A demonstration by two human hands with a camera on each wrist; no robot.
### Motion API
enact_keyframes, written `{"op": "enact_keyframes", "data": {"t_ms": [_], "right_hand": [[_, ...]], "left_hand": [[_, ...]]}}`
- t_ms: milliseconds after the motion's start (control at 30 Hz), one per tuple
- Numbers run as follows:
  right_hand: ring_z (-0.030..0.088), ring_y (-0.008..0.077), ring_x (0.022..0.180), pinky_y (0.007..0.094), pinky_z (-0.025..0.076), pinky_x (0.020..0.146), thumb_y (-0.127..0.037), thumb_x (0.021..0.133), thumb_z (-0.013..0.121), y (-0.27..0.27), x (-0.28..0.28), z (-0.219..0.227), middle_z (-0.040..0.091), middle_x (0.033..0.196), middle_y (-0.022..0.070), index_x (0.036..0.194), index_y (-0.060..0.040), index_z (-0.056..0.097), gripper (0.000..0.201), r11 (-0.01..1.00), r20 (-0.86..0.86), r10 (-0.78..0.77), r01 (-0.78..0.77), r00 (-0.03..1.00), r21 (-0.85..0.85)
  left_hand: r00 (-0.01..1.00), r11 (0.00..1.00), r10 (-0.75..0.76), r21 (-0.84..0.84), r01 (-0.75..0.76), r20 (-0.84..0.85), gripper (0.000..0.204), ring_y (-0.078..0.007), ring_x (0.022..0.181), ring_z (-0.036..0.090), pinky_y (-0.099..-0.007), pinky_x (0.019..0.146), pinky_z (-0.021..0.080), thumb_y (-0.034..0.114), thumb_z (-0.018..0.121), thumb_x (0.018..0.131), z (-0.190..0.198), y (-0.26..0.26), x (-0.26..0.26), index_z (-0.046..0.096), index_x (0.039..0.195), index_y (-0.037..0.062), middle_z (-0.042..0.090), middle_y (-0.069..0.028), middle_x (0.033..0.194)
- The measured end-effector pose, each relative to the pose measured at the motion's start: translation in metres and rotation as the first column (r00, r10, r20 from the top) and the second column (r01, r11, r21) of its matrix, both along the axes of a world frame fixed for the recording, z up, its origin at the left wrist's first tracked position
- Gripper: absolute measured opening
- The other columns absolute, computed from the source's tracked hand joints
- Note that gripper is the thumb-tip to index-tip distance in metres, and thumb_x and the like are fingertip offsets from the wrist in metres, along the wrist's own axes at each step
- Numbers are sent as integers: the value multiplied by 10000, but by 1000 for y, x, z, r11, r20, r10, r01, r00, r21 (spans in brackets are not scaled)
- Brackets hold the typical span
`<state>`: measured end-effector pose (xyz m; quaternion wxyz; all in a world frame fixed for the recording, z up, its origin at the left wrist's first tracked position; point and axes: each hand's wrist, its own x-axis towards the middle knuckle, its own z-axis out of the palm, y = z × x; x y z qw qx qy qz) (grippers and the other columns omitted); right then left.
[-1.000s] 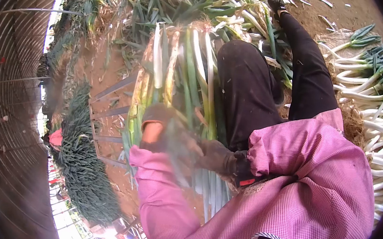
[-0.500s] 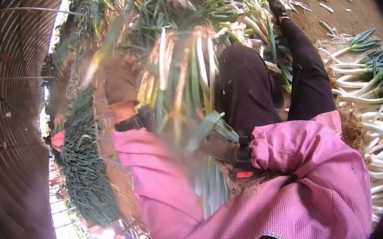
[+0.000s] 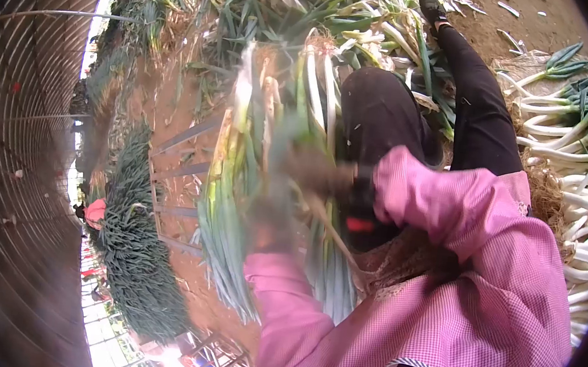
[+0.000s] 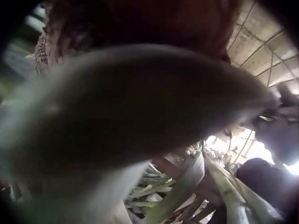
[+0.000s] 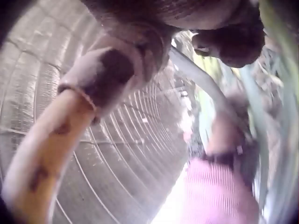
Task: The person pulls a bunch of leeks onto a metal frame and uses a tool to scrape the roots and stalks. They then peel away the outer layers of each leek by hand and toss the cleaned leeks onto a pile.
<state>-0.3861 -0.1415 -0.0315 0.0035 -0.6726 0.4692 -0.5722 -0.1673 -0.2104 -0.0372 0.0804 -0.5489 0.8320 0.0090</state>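
Dark gloves cover both blurred hands in the head view. My right hand (image 3: 317,172) grips a leek, whose blurred green part (image 3: 285,135) shows beside the fingers. A thin tan length (image 3: 335,235) slants down from that hand. Just below is my left hand (image 3: 272,217); blur hides how its fingers lie. In the right wrist view a grey-green leaf (image 5: 198,74) runs between the hands, and a spotted tan curved thing (image 5: 51,154) extends from the glove. A broad dark blurred shape fills much of the left wrist view. Leeks (image 3: 231,227) lie under the hands.
Loose leaves and trimmings (image 3: 286,1) lie beyond the hands. White-stemmed leeks (image 3: 558,152) line the right side. Metal bars (image 3: 183,171) stand beside a large green leek pile (image 3: 133,259) at left. My dark-clad bent knee (image 3: 382,106) is close to the right hand.
My left hand swung out left as a blurred leek piece showed in the air, then came back beside the right hand. My right hand has moved up and left.
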Motion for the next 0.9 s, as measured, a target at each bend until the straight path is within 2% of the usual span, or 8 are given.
{"op": "enact_keyframes", "data": {"t_ms": [33, 67, 100, 167, 267, 333, 533, 900], "right_hand": [[554, 280, 660, 387, 425, 601, -101, 735, 570, -50, -15, -10, 554, 687, 116, 783, -78, 618, 71, 944, 180, 19, -76, 984, 320], [553, 257, 622, 357, 426, 552, -108, 751, 578, -89, -40, -1, 537, 646, 108, 862, -73, 608, 121, 882, 103, -296, 231, 950, 411], [556, 253, 617, 356, 435, 547, -135, 772, 578, -91, -51, 11, 549, 671, 108, 880, -74, 603, 127, 899, 490, -124, -112, 863, 425], [562, 243, 607, 354, 452, 539, -189, 814, 579, -92, -76, 44, 572, 720, 108, 917, -77, 595, 152, 858, 999, 18, -514, 30, 0], [582, 245, 685, 346, 462, 573, -237, 846, 547, -73, -22, -4, 598, 862, 157, 999, -100, 588, 209, 878, 527, -2, -251, 850, 408], [596, 262, 790, 355, 472, 645, -227, 839, 560, -7, 17, -20, 595, 975, 211, 1081, -105, 573, 271, 821, -33, 36, -11, 999, 571], [574, 409, 920, 439, 475, 790, -231, 679, 604, 76, 72, 15, 557, 997, 276, 1118, -23, 557, 488, 508, 818, -125, -672, 561, 539], [621, 226, 891, 341, 481, 766, -183, 736, 651, 71, 70, 5, 640, 941, 158, 1060, 7, 563, 386, 576, 714, -269, -487, 646, 657]], "left_hand": [[1000, 1000, 15, 0, -15, -18, 151, -292, 772, 653, -370, 636, 521, 188, 605, 802, 0, -2, 3, 666, 849, 59, 655, -166, 825], [999, 1000, 23, 1, -23, -32, 153, -293, 771, 653, -371, 636, 520, 190, 604, 802, -1, -5, 4, 666, 850, 58, 655, -167, 824], [998, 1000, 30, 5, -29, -50, 155, -294, 771, 652, -372, 636, 519, 192, 604, 802, -2, -9, 5, 666, 850, 58, 655, -167, 823], [996, 999, 37, 13, -36, -79, 160, -295, 770, 651, -373, 635, 517, 197, 604, 803, -4, -15, 4, 666, 852, 57, 654, -168, 821], [993, 999, 37, 31, -34, -112, 168, -297, 768, 650, -375, 635, 515, 203, 604, 804, -9, -17, 2, 665, 854, 55, 654, -169, 817], [992, 999, 31, 33, -27, -121, 173, -299, 766, 649, -377, 635, 513, 207, 603, 804, -12, -15, 0, 665, 855, 54, 653, -169, 815], [992, 999, 21, 37, -16, -128, 188, -303, 763, 646, -381, 634, 508, 221, 603, 806, -19, -4, -7, 664, 859, 51, 652, -171, 808], [989, 998, 21, 53, -13, -149, 216, -310, 756, 640, -388, 633, 498, 245, 601, 808, -27, 11, -17, 663, 866, 46, 649, -174, 796]]}}
